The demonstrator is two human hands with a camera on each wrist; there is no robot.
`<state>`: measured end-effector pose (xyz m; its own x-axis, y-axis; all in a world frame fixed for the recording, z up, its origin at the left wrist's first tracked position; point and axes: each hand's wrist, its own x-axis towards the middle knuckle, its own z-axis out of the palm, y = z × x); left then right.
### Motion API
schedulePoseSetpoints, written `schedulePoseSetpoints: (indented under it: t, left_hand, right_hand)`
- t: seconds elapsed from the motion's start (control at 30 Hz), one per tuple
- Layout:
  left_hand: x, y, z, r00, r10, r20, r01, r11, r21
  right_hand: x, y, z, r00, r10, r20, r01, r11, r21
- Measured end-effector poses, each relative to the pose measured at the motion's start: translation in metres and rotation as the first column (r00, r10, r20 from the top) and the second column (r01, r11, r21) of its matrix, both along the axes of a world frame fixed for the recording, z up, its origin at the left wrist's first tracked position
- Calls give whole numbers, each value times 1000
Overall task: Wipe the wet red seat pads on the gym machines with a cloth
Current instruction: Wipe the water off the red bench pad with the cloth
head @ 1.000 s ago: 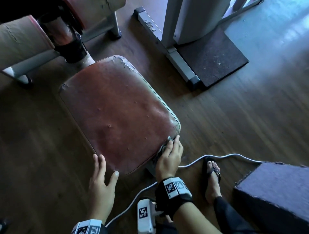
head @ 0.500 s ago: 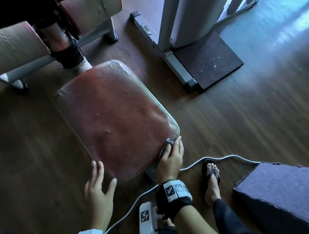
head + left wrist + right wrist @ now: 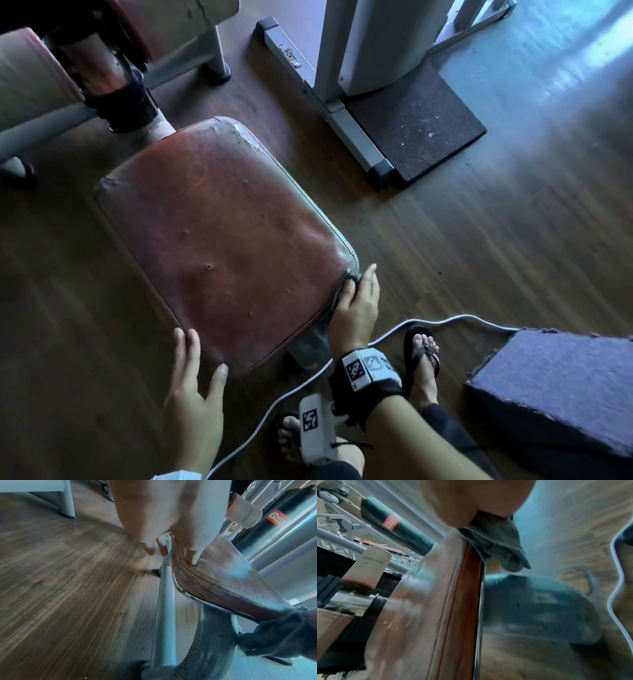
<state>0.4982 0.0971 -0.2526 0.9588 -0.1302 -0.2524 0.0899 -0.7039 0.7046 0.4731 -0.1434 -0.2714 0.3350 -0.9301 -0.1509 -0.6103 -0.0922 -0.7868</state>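
Note:
A worn red seat pad (image 3: 219, 233) fills the middle of the head view, its cover cracked at the far corner. My right hand (image 3: 356, 301) presses a grey cloth (image 3: 496, 540) against the pad's near right corner and side edge; the cloth (image 3: 278, 632) hangs in folds below the palm. Only a dark bit of cloth (image 3: 351, 275) shows by the fingertips in the head view. My left hand (image 3: 195, 387) lies flat at the near left corner, thumb on the pad's top (image 3: 223, 566), fingers straight down its side.
A white machine frame (image 3: 342, 113) and dark rubber mat (image 3: 418, 126) stand beyond on the wood floor. A purple padded block (image 3: 561, 383) sits at right. A white cable (image 3: 438, 323) runs past my sandalled feet (image 3: 423, 359). Grey frame tubes (image 3: 165, 615) run under the pad.
My right hand has slid the cloth a little along the pad's near edge toward the right corner. The left hand has kept its place at the near left corner.

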Motion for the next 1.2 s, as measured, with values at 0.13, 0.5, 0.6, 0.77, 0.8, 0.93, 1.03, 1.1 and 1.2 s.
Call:
schedulePoseSetpoints:
  t: [0.13,0.5,0.6,0.77,0.8,0.93,1.03,1.1,1.2]
  left_hand:
    - [0,-5,3,1000,25,-15,-26,998,-50]
    - [-5,-17,1,991,130,-18,-131,982,-136]
    - [-5,-24,1,988,152,-8,-152,983,-101]
    - [-3,-31,9,985,167,-46,-170,983,-75]
    - [-3,-32,11,984,168,-53,-172,982,-74]
    - [-1,-35,13,980,191,-61,-195,978,-69]
    - [0,-35,8,979,196,-51,-198,979,-43]
    - [0,-36,5,978,203,-53,-204,979,-13]
    - [-1,-38,2,974,228,-18,-227,974,26]
  right_hand:
    - [-7,32,6,999,47,0,-47,998,47]
    - [-2,-24,1,989,149,-4,-149,988,-33]
    - [-6,8,-1,996,91,15,-92,995,51]
    - [-12,11,2,992,127,16,-127,980,154]
    - [-11,1,6,989,147,12,-148,978,146]
    - [14,-63,35,984,169,57,-170,985,15]
    - [58,-104,72,949,274,158,-264,961,-77]
    - [93,-114,94,882,430,193,-405,901,-155]
    - [132,-101,107,721,680,133,-649,731,-211]
